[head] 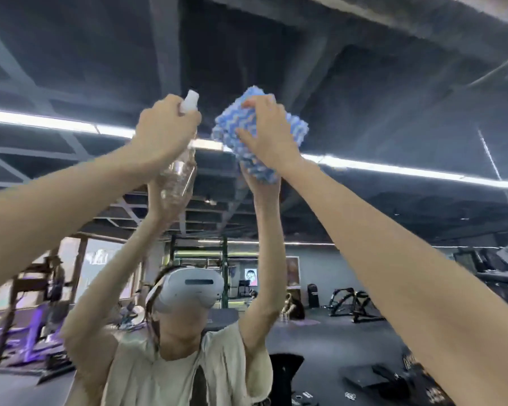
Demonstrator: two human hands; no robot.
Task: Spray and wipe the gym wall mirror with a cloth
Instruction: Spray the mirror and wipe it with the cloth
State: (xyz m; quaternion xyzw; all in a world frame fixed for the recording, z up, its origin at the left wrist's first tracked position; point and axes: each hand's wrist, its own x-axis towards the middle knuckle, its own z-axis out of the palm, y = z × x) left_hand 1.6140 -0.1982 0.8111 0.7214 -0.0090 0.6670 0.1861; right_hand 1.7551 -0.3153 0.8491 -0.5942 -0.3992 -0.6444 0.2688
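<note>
Blue waffled cloth [294, 128] under right hand [267, 131], clear bottle [179, 174] in left hand [162, 132]

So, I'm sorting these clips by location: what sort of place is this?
Most likely a gym. A big wall mirror reflects a green lifting rack and black exercise machines standing on a dark floor.

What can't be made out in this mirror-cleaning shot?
- Head view: which way the spray bottle aims; the left hand wraps its nozzle.
- Head view: middle of the cloth, covered by the right hand.
- Head view: any spray or streaks on the mirror, lost in blur.
</note>
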